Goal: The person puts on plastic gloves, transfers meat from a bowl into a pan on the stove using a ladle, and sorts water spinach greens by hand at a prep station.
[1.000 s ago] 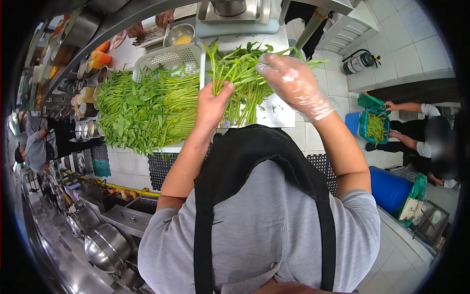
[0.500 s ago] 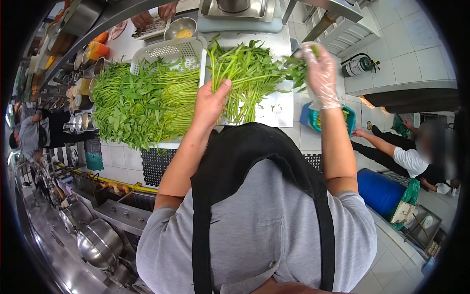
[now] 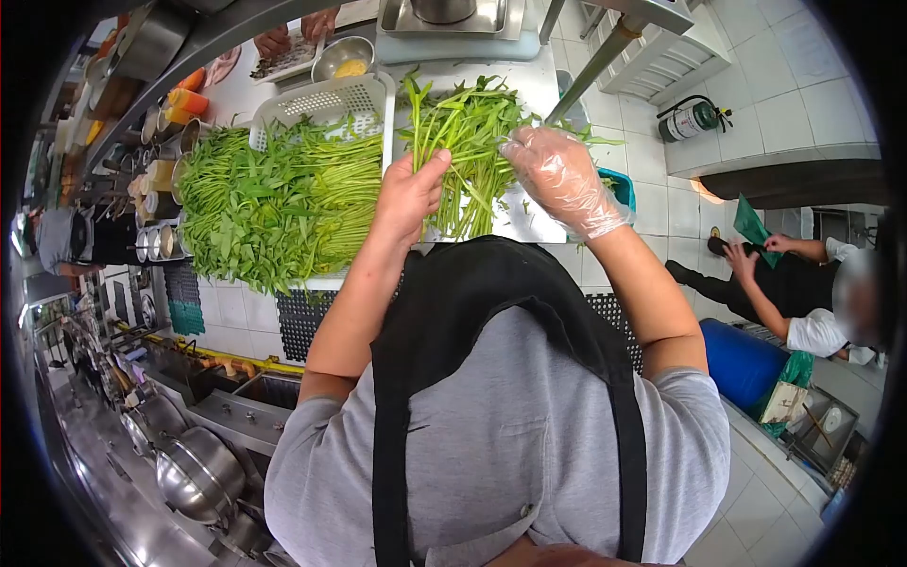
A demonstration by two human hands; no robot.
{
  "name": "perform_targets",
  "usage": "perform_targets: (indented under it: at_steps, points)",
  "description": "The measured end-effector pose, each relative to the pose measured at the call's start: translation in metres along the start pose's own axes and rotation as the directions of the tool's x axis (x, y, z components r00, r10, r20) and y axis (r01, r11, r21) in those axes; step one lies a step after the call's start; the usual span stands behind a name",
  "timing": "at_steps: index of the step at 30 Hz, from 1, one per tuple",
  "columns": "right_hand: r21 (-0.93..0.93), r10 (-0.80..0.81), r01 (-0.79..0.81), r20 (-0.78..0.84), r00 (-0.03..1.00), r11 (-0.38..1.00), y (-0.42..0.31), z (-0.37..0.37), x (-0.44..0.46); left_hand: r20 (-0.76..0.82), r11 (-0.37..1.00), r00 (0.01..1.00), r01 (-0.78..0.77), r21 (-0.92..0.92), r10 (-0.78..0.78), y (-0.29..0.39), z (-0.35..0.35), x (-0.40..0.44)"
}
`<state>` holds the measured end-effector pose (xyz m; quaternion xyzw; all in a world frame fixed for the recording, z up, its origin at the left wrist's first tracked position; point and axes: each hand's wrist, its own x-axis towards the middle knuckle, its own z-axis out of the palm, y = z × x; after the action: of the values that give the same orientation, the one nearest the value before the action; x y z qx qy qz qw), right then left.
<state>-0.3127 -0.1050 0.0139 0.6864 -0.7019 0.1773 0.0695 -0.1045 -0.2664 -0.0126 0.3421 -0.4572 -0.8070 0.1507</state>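
My bare left hand [image 3: 416,194] is closed around a small bunch of water spinach stems [image 3: 433,128], thumb pressed on top. To its right, my right hand [image 3: 557,180], in a clear plastic glove, is curled closed at the ends of these greens; a few leaves stick out past its far side, and its fingertips are partly hidden. Under and behind both hands lies a loose pile of water spinach [image 3: 472,203] on the metal table [image 3: 534,85]. Left of my left hand, a white perforated basket [image 3: 388,104] is heaped with more long-stemmed greens [image 3: 283,198].
A co-worker's hands [image 3: 295,33] are at a tray beside a metal bowl [image 3: 342,59]. A scale with a steel pan [image 3: 458,26] stands at the back. Right of the table are a teal-lined bin [image 3: 619,189] on the floor, a table leg [image 3: 595,71] and another person [image 3: 803,293].
My right hand has come from the far right back to the greens by my left hand. My left hand stays put. The person at right has drawn back from the bin, holding something green.
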Motion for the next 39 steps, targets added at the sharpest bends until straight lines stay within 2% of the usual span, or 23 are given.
perform_targets:
  at_steps: [4, 6, 7, 8, 9, 11, 13, 15, 17, 19, 21, 23, 24, 26, 27, 29, 31, 33, 34, 35, 36, 37, 39]
  points:
    - [0.112, -0.001, 0.011, -0.091, 0.996, 0.994, 0.001, 0.020, -0.008, 0.049, 0.998, 0.997, 0.056, -0.033, -0.055, -0.007, -0.001, 0.000]
    - [0.279, 0.431, -0.386, -0.117, 0.895, 0.879, 0.004, 0.038, -0.014, 0.057, 0.998, 0.997, 0.052, -0.032, -0.050, -0.017, 0.003, 0.002]
    - [0.278, 0.437, -0.393, -0.119, 0.891, 0.876, 0.011, 0.036, -0.015, 0.063, 0.998, 0.997, 0.045, -0.036, -0.043, -0.020, 0.006, 0.002]
    - [0.563, 0.662, -0.515, -0.077, 0.746, 0.646, 0.024, 0.029, -0.018, 0.045, 0.999, 0.998, 0.043, -0.016, -0.042, -0.023, 0.007, 0.002]
    - [0.779, 0.827, -0.536, 0.041, 0.561, 0.325, 0.034, 0.017, -0.022, 0.056, 0.999, 0.997, 0.050, -0.012, -0.049, -0.023, 0.012, 0.001]
    - [0.904, 0.884, -0.427, 0.185, 0.430, 0.018, 0.051, -0.015, -0.044, 0.078, 0.995, 0.995, 0.051, 0.081, -0.058, -0.025, 0.029, 0.001]
    - [0.915, 0.901, -0.373, 0.023, 0.432, 0.155, 0.079, -0.039, -0.084, 0.188, 0.985, 0.977, 0.065, 0.159, -0.095, -0.031, 0.047, 0.011]
    - [0.910, 0.909, -0.323, -0.118, 0.400, 0.260, 0.096, -0.077, -0.120, 0.339, 0.970, 0.940, -0.056, 0.237, -0.029, -0.051, 0.073, 0.030]
    - [0.915, 0.880, -0.154, -0.298, 0.369, 0.374, 0.103, -0.112, -0.149, 0.420, 0.971, 0.906, -0.053, 0.232, -0.051, -0.054, 0.122, 0.037]
    - [0.947, 0.922, 0.000, -0.314, 0.225, 0.322, 0.097, -0.142, -0.171, 0.576, 0.902, 0.813, -0.308, 0.302, 0.085, -0.067, 0.167, 0.053]
    - [0.930, 0.913, -0.026, -0.356, 0.199, 0.368, 0.090, -0.165, -0.193, 0.604, 0.760, 0.792, -0.443, 0.475, 0.085, -0.104, 0.202, 0.085]
    - [0.933, 0.927, -0.076, -0.336, 0.164, 0.352, 0.085, -0.172, -0.211, 0.631, 0.581, 0.775, -0.498, 0.644, -0.033, -0.141, 0.229, 0.122]
    - [0.950, 0.950, -0.093, -0.288, 0.120, 0.300, 0.080, -0.171, -0.216, 0.628, 0.578, 0.777, -0.494, 0.650, -0.043, -0.171, 0.232, 0.141]
    - [0.957, 0.966, -0.142, -0.244, 0.084, 0.254, 0.077, -0.166, -0.232, 0.571, 0.334, 0.777, -0.630, 0.701, 0.266, -0.222, 0.229, 0.172]
    - [0.958, 0.977, -0.192, -0.205, 0.058, 0.212, 0.077, -0.165, -0.238, 0.566, 0.331, 0.782, -0.623, 0.708, 0.262, -0.221, 0.227, 0.178]
    - [0.974, 0.982, -0.138, -0.172, 0.073, 0.180, 0.068, -0.164, -0.244, 0.460, 0.658, 0.830, -0.540, 0.525, 0.315, -0.200, 0.209, 0.184]
    - [0.990, 0.991, -0.092, -0.103, 0.086, 0.111, 0.068, -0.158, -0.251, 0.415, 0.801, 0.889, -0.388, 0.455, 0.194, -0.161, 0.166, 0.184]
    - [0.983, 0.995, -0.167, -0.068, 0.068, 0.078, 0.072, -0.144, -0.252, 0.342, 0.874, 0.937, -0.226, 0.431, 0.074, -0.102, 0.113, 0.155]
    - [0.996, 0.993, -0.087, -0.013, 0.119, 0.024, 0.077, -0.135, -0.251, 0.300, 0.863, 0.949, -0.228, 0.451, 0.094, -0.088, 0.074, 0.150]
    - [0.999, 0.985, -0.010, 0.036, 0.172, -0.034, 0.081, -0.124, -0.248, 0.189, 0.756, 0.968, -0.246, 0.607, 0.164, -0.078, 0.033, 0.144]
    - [0.980, 0.997, -0.195, 0.041, 0.066, -0.028, 0.072, -0.118, -0.219, 0.092, 0.629, 0.965, -0.230, 0.742, 0.244, -0.071, 0.000, 0.137]
    - [0.982, 0.994, -0.184, 0.057, 0.094, -0.039, 0.069, -0.106, -0.201, 0.065, 0.623, 0.963, -0.220, 0.751, 0.261, -0.066, -0.023, 0.127]
    - [0.949, 0.968, -0.299, 0.159, 0.193, -0.097, 0.065, -0.086, -0.170, -0.103, 0.298, 0.986, 0.061, 0.953, 0.128, -0.067, -0.056, 0.104]
